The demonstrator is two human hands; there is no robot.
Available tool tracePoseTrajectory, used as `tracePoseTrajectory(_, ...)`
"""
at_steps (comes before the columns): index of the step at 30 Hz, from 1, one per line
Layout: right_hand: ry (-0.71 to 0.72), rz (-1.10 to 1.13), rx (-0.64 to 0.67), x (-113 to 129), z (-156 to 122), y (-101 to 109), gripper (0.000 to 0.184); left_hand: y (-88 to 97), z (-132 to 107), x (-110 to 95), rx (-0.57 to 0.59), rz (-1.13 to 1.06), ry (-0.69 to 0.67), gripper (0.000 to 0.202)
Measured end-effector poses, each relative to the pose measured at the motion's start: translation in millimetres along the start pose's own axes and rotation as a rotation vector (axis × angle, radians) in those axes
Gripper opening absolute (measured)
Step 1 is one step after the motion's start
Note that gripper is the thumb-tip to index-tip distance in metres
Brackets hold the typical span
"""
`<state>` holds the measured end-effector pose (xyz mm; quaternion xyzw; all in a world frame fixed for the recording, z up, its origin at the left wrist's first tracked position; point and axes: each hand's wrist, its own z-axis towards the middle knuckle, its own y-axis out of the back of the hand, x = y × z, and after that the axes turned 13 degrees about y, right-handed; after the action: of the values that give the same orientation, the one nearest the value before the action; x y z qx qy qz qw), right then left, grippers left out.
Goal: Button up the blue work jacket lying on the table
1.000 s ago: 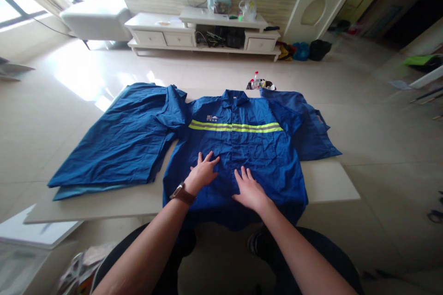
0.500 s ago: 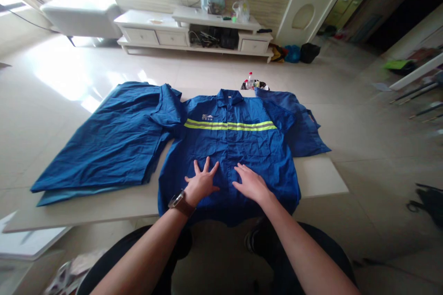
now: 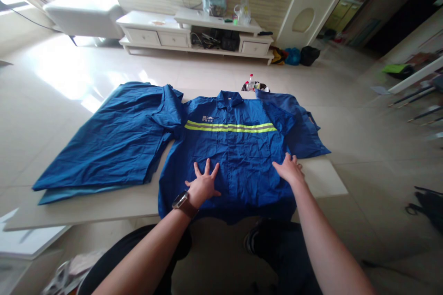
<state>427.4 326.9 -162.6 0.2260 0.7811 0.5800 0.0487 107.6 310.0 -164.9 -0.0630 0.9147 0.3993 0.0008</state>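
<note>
A blue work jacket (image 3: 242, 173) lies front side up on the table, its collar at the far end and a yellow-and-grey reflective stripe (image 3: 207, 126) across the chest. My left hand (image 3: 202, 185) rests flat on the lower front, fingers spread, left of the button placket. At the right side edge of the jacket is my right hand (image 3: 290, 169), its thumb apart from the other fingers, which reach over that edge. Some of those fingertips are hard to make out. A watch (image 3: 180, 199) is on my left wrist.
More blue garments (image 3: 107, 138) are stacked left of the jacket, and another blue garment (image 3: 304, 131) lies to the right, partly under its sleeve. The pale table (image 3: 321, 177) shows around them. Behind it stand a bag with bottles (image 3: 251, 84) and a white TV cabinet (image 3: 145, 37).
My right hand has moved right, from beside the placket to the jacket's right side edge. That edge has shifted slightly inward near the bottom. My left hand has stayed in place.
</note>
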Motion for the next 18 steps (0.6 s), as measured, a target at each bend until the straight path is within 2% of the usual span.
tracePoseTrajectory(2, -0.059, -0.01, -0.027, -11, 8, 3, 0.082, -2.8, 3, 0, -0.01, -0.003, -0.007, 0.117)
tracePoseTrajectory(5, -0.05, -0.013, -0.011, -13, 13, 4, 0.066, -6.9, 8, 0, -0.01, -0.007, -0.001, 0.119)
tracePoseTrajectory(8, 0.072, 0.023, -0.097, -1, 11, 7, 0.059, -9.1, 11, 0, -0.022, -0.023, 0.001, 0.123)
tracePoseTrajectory(10, 0.188, 0.048, -0.221, 10, 8, 12, 0.057, -9.3, 11, 0, -0.031, -0.036, -0.006, 0.124)
tracePoseTrajectory(13, 0.345, 0.07, -0.388, 26, 3, 22, 0.044, -7.8, 7, 1, -0.05, -0.056, -0.021, 0.121)
tracePoseTrajectory(15, 0.396, 0.074, -0.46, 32, 2, 27, 0.043, -5.9, 4, 2, -0.068, -0.073, -0.031, 0.118)
tracePoseTrajectory(18, 0.401, 0.042, -0.508, 36, 7, 30, 0.051, -2.9, 3, 3, -0.07, -0.088, -0.034, 0.115)
